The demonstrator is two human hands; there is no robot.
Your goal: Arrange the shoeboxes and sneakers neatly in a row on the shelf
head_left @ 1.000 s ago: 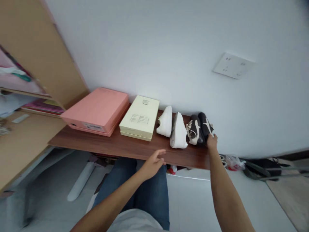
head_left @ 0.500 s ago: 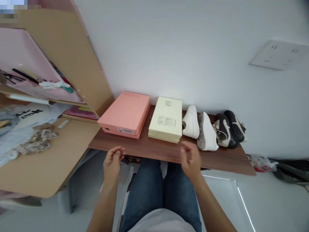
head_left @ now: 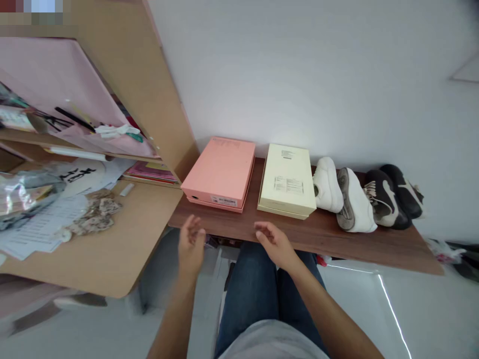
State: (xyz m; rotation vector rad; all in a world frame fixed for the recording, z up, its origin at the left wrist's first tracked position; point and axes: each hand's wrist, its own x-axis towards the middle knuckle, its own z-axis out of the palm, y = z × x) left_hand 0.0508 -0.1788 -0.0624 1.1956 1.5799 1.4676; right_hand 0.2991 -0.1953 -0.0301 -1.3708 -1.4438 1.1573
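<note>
My left hand (head_left: 192, 244) hovers at the front edge of the brown bench (head_left: 224, 224), fingers apart and nothing in it. It is nearest to the pink shoebox (head_left: 220, 169), which has its lid on. My right hand (head_left: 275, 243), also open with nothing in it, is over the bench edge below the gap between the two boxes. A cream shoebox (head_left: 288, 177) with printed labels stands right of the pink one, its lid slightly askew. Farther right come a pair of white shoes (head_left: 357, 204) and a pair of black shoes (head_left: 385, 202).
On the left a tan desk (head_left: 157, 209) holds papers, a spotted cloth (head_left: 97, 214) and a plastic bag (head_left: 26, 194). Its upright panel meets the white wall (head_left: 299, 75) behind the bench. Bags (head_left: 449, 252) lie beyond the bench's right end.
The view has swung left, so things appear farther right. My right hand has moved left, from near the white shoes to between the boxes. The left hand's fingers have opened near the pink shoebox.
</note>
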